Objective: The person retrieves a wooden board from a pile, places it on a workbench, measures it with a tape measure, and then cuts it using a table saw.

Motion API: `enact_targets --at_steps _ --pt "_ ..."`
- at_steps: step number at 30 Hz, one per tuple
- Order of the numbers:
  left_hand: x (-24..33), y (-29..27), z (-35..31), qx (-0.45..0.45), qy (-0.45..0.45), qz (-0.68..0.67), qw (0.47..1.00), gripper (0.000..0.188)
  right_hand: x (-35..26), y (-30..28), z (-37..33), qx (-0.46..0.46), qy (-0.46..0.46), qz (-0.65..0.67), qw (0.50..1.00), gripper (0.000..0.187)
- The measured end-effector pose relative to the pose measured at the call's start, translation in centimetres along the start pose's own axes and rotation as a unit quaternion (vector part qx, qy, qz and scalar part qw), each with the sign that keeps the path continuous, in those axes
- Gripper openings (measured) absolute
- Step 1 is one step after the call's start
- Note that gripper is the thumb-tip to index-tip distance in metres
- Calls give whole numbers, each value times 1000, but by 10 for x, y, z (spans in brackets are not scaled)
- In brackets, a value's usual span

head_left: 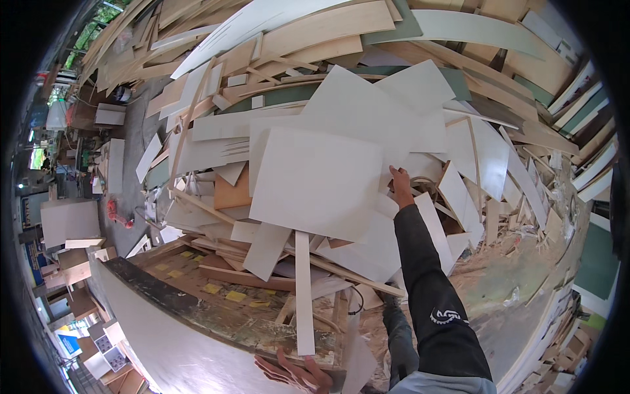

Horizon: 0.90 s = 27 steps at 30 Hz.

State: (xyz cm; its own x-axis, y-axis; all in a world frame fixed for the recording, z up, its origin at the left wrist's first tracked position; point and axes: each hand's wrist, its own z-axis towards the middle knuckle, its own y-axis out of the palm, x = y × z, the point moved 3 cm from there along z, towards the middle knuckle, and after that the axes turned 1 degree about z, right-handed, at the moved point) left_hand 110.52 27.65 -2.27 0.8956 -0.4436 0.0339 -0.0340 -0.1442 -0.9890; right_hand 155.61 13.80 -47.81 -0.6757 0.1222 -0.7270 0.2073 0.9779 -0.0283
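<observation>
White board (318,184): one, lying on top of the scrap pile (351,95).
Wooden strip (302,295): one, pale and narrow, extending downward from the board's lower edge.
Left hand (298,375): one, below the board, at the strip's near end (whether grasping, cannot tell).
Right hand (400,186): one, just right of the board, fingers partly curled (grip cannot be told).
Trouser leg (399,335): one visible, below and right of the board.
</observation>
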Motion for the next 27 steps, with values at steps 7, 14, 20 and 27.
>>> enact_targets --at_steps 7,14,20,27 --pt "6 0 6 5 47 -42 998 67 -83 -48 22 66 -83 -51 993 54" --pt "-10 -7 -1 27 48 -22 998 64 -213 -79 -67 196 -310 -184 912 53" --pt "-16 -1 -8 51 53 -14 997 67 -280 -190 -194 263 -483 -204 810 57" --pt "-18 1 -17 112 74 -126 983 62 -323 -330 -379 186 -485 -111 847 46"
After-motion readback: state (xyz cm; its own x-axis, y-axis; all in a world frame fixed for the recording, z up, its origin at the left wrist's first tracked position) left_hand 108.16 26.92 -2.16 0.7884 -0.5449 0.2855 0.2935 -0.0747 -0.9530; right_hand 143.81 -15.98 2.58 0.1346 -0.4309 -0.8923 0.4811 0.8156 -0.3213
